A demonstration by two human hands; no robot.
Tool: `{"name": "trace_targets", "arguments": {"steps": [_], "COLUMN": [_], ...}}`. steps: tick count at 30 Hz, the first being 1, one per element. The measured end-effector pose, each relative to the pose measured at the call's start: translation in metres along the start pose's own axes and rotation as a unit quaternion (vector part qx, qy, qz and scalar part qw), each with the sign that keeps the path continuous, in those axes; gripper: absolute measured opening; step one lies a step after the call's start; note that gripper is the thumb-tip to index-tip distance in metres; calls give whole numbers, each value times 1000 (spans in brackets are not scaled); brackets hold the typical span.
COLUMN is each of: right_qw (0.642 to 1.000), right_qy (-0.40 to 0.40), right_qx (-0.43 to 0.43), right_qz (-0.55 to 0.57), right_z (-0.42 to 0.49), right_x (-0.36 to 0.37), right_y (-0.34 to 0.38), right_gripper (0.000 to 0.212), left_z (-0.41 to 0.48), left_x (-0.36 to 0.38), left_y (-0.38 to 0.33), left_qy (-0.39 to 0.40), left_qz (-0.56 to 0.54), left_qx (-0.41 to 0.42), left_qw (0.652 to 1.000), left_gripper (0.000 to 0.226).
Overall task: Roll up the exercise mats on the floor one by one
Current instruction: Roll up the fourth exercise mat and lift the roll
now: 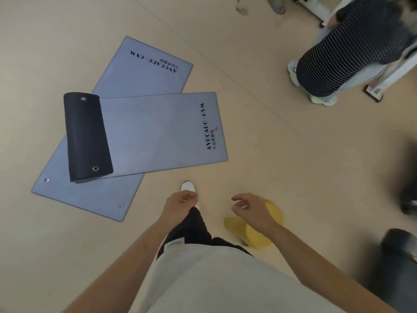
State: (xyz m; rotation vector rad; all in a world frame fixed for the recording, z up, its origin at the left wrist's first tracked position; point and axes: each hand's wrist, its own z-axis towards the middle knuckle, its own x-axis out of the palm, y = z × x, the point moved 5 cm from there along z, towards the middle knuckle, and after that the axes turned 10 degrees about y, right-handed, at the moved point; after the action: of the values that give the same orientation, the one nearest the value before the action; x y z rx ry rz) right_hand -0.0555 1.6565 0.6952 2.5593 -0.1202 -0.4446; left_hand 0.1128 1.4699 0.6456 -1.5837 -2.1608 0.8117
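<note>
Two grey exercise mats printed "AVOCADO GYM" lie crossed on the beige floor to my left. The upper mat has its left end folded over, showing a black underside with two metal eyelets. The lower mat lies flat beneath it, running diagonally from near left to far. My left hand hangs in front of me over my leg, fingers loosely curled, holding nothing. At the same height, my right hand has its fingers spread and is empty. Both hands are well short of the mats.
A yellow rounded object sits on the floor under my right hand. A person in a striped top bends over at the far right beside white equipment. Dark blurred shapes stand at the right edge. My white shoe points ahead.
</note>
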Motion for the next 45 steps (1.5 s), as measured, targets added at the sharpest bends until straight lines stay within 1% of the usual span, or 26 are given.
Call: {"name": "trace_targets", "arguments": {"steps": [4, 7, 10, 12, 15, 17, 20, 22, 24, 26, 29, 32, 34, 36, 38, 40, 41, 43, 45], "right_qw": [1000, 999, 997, 997, 997, 995, 989, 985, 982, 980, 977, 967, 944, 905, 863, 825, 804, 765, 749], "right_qy": [6, 6, 8, 21, 53, 67, 89, 98, 97, 87, 79, 79, 95, 111, 117, 113, 119, 133, 136], "right_qx": [25, 47, 72, 69, 55, 55, 45, 37, 24, 10, -3, -39, -94, -156, -213, -258, -274, -294, -307], "right_qz": [-18, 0, 36, 26, -19, -56, -112, -136, -159, -181, -198, -237, -302, -380, -443, -490, -514, -557, -571], "right_z": [51, 101, 161, 212, 302, 370, 471, 526, 579, 632, 703, 765, 801, 833, 861, 882, 889, 897, 903], "right_x": [-66, -113, -150, -172, -199, -211, -217, -215, -212, -210, -206, -201, -196, -191, -190, -194, -194, -195, -196], "right_y": [8, 12, 14, 16, 10, -5, -44, -71, -99, -129, -177, -213, -229, -237, -245, -250, -252, -253, -251], "right_gripper": [24, 22, 20, 21, 19, 21, 24, 23, 24, 25, 28, 33, 40, 51, 61, 69, 74, 81, 86], "left_z": [67, 119, 171, 207, 264, 304, 369, 408, 449, 498, 580, 662, 718, 769, 810, 836, 843, 849, 852], "left_x": [-9, -15, -13, -7, 5, 18, 44, 66, 87, 106, 133, 153, 165, 177, 189, 199, 201, 198, 192], "left_y": [-40, -72, -89, -94, -83, -64, -27, -4, 15, 34, 61, 83, 96, 110, 125, 136, 141, 144, 141], "left_qy": [-6, -10, -24, -38, -65, -89, -146, -194, -240, -259, -251, -249, -253, -266, -275, -281, -298, -342, -369], "left_qz": [2, 12, -10, -29, -62, -94, -154, -179, -158, -126, -32, 78, 146, 230, 297, 318, 323, 335, 351], "left_qx": [-18, -28, -46, -58, -85, -108, -136, -126, -98, -73, -40, -20, 19, 44, 26, 16, 17, 19, 18], "left_qw": [1000, 999, 999, 997, 992, 986, 968, 956, 953, 955, 967, 965, 956, 935, 914, 905, 898, 878, 860], "left_gripper": [15, 17, 17, 17, 19, 21, 20, 21, 22, 25, 32, 39, 49, 68, 90, 103, 103, 92, 79]}}
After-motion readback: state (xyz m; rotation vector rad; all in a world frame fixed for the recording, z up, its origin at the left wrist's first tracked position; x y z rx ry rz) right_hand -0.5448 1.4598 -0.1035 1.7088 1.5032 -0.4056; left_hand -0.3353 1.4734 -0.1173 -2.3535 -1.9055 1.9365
